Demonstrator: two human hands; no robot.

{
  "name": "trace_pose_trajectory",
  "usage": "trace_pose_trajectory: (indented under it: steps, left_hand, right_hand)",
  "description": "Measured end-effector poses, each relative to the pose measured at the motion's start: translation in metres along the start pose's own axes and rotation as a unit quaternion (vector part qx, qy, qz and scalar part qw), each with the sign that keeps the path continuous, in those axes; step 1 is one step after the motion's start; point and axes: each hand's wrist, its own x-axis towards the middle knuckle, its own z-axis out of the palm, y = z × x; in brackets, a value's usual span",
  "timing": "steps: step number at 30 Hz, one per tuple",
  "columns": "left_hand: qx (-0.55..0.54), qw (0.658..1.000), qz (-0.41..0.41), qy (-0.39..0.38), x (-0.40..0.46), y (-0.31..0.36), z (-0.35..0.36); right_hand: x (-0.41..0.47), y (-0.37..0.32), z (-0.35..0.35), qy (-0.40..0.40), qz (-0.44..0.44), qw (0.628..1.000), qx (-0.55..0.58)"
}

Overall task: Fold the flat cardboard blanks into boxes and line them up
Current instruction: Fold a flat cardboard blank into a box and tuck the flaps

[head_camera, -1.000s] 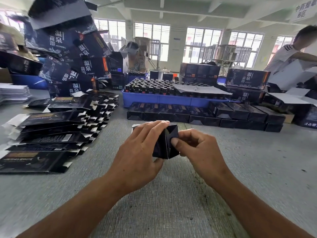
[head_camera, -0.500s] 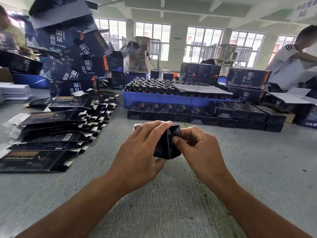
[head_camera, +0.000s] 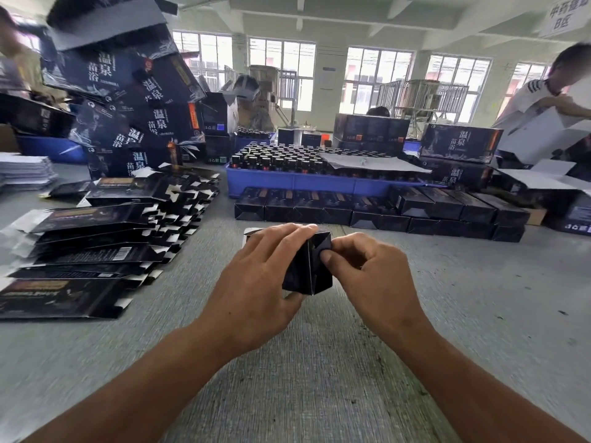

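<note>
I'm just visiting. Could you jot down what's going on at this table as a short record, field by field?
Being folded: small black box, its end flaps toward the camera
Left hand: wraps the box's side
Right hand: thumb pressing the end flap
Unfolded stock: flat blanks, fanned at left
Finished: folded boxes in a row beyond the hands
Behind row: blue tray of bottles
Surface: grey table

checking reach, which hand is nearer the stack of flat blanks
Left. The left hand grips the box on the side facing the blanks; the right hand pinches the box's far side.
</note>
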Motion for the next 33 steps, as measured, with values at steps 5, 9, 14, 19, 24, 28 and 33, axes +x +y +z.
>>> trace_pose_trajectory:
  steps: [5, 9, 14, 19, 24, 28, 33]
  left_hand:
    - [-0.016, 1.0, -0.005, 0.0, 0.0, -0.001, -0.001]
    - [-0.02, 1.0, -0.016, 0.003, 0.0, -0.001, -0.001]
    - [-0.012, 1.0, -0.014, -0.006, -0.001, -0.003, 0.001]
    - [-0.003, 1.0, 0.005, -0.016, 0.0, -0.003, 0.0]
    - [0.021, 0.998, 0.045, -0.041, 0.0, -0.001, 0.003]
    - [-0.02, 0.995, -0.064, 0.072, 0.003, -0.001, 0.0]
    - [-0.315, 0.901, -0.289, 0.068, 0.01, -0.006, -0.007]
  right_hand:
    - [0.004, 0.0, -0.007, -0.039, 0.048, 0.992, 0.11]
    - [0.005, -0.002, -0.009, -0.058, 0.061, 0.982, 0.166]
    - [0.002, -0.001, -0.006, -0.064, 0.057, 0.986, 0.143]
    - [-0.001, -0.001, -0.005, -0.096, 0.067, 0.982, 0.148]
    - [-0.001, 0.001, 0.003, -0.096, 0.103, 0.983, 0.116]
    - [0.008, 0.012, -0.003, -0.073, 0.171, 0.957, 0.224]
    - [0.006, 0.015, 0.0, -0.178, 0.194, 0.941, 0.212]
